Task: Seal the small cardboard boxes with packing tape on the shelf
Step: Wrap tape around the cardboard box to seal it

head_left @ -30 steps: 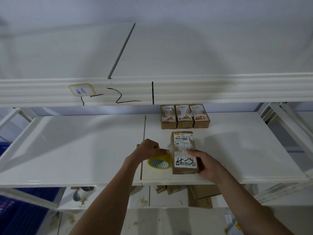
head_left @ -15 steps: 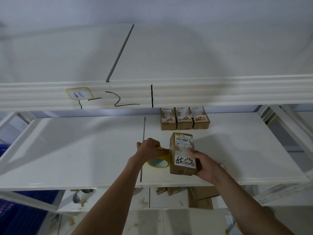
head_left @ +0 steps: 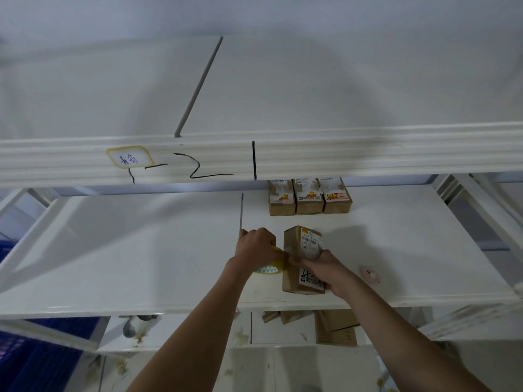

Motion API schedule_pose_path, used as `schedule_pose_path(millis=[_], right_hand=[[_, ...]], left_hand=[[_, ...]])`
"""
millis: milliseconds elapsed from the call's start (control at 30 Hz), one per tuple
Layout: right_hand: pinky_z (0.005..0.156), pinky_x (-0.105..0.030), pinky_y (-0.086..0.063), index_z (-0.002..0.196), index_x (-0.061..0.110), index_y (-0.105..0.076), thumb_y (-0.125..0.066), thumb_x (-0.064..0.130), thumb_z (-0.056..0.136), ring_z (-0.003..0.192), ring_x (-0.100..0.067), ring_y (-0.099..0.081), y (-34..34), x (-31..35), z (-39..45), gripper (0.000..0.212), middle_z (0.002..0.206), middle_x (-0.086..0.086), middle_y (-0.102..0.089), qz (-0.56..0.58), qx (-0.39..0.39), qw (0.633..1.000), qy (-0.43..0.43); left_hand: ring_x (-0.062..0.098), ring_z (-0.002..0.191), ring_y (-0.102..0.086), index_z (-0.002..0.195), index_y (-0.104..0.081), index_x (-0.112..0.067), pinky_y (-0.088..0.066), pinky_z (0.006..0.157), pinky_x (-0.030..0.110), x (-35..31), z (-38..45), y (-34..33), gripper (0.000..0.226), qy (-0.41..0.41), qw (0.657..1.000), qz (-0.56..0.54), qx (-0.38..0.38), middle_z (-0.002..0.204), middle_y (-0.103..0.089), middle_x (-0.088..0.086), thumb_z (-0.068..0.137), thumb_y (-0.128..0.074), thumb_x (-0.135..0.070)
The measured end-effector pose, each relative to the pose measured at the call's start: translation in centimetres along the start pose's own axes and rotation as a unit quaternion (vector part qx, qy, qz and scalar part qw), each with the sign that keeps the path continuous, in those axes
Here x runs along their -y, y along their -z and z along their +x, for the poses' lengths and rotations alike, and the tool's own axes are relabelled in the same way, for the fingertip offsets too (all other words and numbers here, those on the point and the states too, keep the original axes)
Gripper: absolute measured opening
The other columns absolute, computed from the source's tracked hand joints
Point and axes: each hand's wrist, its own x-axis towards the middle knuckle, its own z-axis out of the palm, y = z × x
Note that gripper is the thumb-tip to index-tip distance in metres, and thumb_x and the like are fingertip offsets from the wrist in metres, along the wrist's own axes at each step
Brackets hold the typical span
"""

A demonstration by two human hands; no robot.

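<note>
Lying near the front edge of the white shelf [head_left: 141, 250], a small cardboard box [head_left: 301, 261] is gripped across its top by the right hand [head_left: 319, 264]. Just beside it, a yellow tape roll [head_left: 273, 267] is clasped by the left hand [head_left: 256, 246]. Three boxes [head_left: 310, 196] are lined along the back edge.

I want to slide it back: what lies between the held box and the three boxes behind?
Only bare shelf, in the head view, between box and row.
</note>
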Motion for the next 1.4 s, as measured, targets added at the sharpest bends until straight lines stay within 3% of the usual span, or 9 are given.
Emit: schedule_pose_path(millis=[67,167,300,567,700,867,1000,1233,1400], right_hand=[[0.072,-0.031,-0.058,0.109,0.019,-0.066,-0.088,0.041,0.07,0.092,-0.021,-0.071,0.1,0.0,-0.2,0.05,0.099,-0.005,-0.075,0.015,-0.008,1.0,0.004],[0.071,-0.03,-0.059,0.105,0.019,-0.066,-0.088,0.035,0.07,0.089,-0.021,-0.071,0.7,-0.5,-0.1,0.044,0.097,-0.006,-0.074,0.011,-0.028,1.0,-0.005],[0.063,-0.026,-0.056,0.107,0.017,-0.066,-0.084,0.028,0.075,0.087,-0.02,-0.072,1.2,-0.7,0.0,0.039,0.096,-0.006,-0.075,0.007,-0.027,1.0,-0.015],[0.068,-0.03,-0.059,0.105,0.018,-0.066,-0.086,0.031,0.072,0.086,-0.019,-0.072,1.3,-0.5,0.1,0.041,0.095,-0.005,-0.075,-0.008,-0.034,0.999,-0.006],[0.054,-0.023,-0.055,0.105,0.016,-0.066,-0.086,0.029,0.074,0.079,-0.017,-0.073,2.0,-0.2,-0.3,0.039,0.093,-0.006,-0.075,0.015,-0.016,1.0,0.001],[0.068,-0.031,-0.059,0.107,0.018,-0.066,-0.086,0.03,0.073,0.088,-0.021,-0.073,2.2,-0.1,-0.2,0.041,0.097,-0.007,-0.076,0.012,-0.013,1.0,0.013],[0.081,-0.039,-0.062,0.115,0.016,-0.066,-0.083,0.032,0.076,0.094,-0.025,-0.072,2.2,-0.4,-0.2,0.046,0.1,-0.008,-0.077,0.035,0.008,0.999,0.014],[0.076,-0.04,-0.059,0.135,0.017,-0.047,-0.082,0.03,0.077,0.106,-0.029,-0.066,2.4,0.0,-0.4,0.068,0.119,-0.013,-0.066,0.119,0.058,0.991,-0.004],[0.08,-0.038,-0.048,0.121,0.01,-0.067,-0.064,0.03,0.092,0.102,-0.027,-0.055,2.0,0.0,-1.1,0.036,0.11,-0.014,-0.063,0.186,0.101,0.977,-0.031]], left_hand=[[0.015,0.08,-0.063,0.078,-0.064,-0.025,-0.053,0.083,0.031,0.4,0.0,-0.1,0.03,0.009,0.999,-0.048,0.018,0.081,-0.063,-0.005,0.084,-0.07,-0.053],[0.011,0.078,-0.065,0.085,-0.074,-0.02,-0.05,0.066,0.019,1.5,-0.1,0.4,0.031,-0.01,0.993,-0.104,0.053,0.078,-0.065,-0.008,0.083,-0.073,-0.051],[0.013,0.084,-0.067,0.087,-0.074,-0.022,-0.056,0.076,0.026,2.6,-0.4,1.2,0.03,-0.018,0.986,-0.131,0.102,0.081,-0.067,-0.009,0.082,-0.074,-0.052],[0.015,0.086,-0.067,0.086,-0.076,-0.021,-0.056,0.079,0.03,3.0,0.1,1.1,0.037,0.002,0.988,-0.133,0.08,0.083,-0.069,-0.005,0.078,-0.076,-0.057],[0.015,0.083,-0.062,0.086,-0.073,-0.019,-0.044,0.089,0.032,3.3,0.1,0.7,0.05,-0.001,0.999,-0.016,0.029,0.081,-0.065,-0.007,0.077,-0.069,-0.068],[0.013,0.081,-0.063,0.081,-0.068,-0.023,-0.046,0.081,0.028,3.7,0.2,0.4,0.053,0.016,0.999,-0.007,0.047,0.081,-0.064,-0.006,0.073,-0.066,-0.075],[0.013,0.082,-0.064,0.085,-0.07,-0.022,-0.048,0.086,0.031,3.3,0.3,0.6,0.054,0.011,0.999,-0.014,0.038,0.083,-0.066,-0.007,0.074,-0.066,-0.075],[0.016,0.087,-0.066,0.093,-0.073,-0.018,-0.055,0.084,0.032,2.2,0.1,0.5,0.06,0.014,0.997,-0.056,0.055,0.092,-0.071,-0.001,0.073,-0.068,-0.074],[0.018,0.086,-0.067,0.087,-0.073,-0.019,-0.057,0.078,0.032,1.4,0.1,0.9,0.057,0.001,0.995,-0.091,0.031,0.089,-0.069,-0.001,0.068,-0.072,-0.073]])
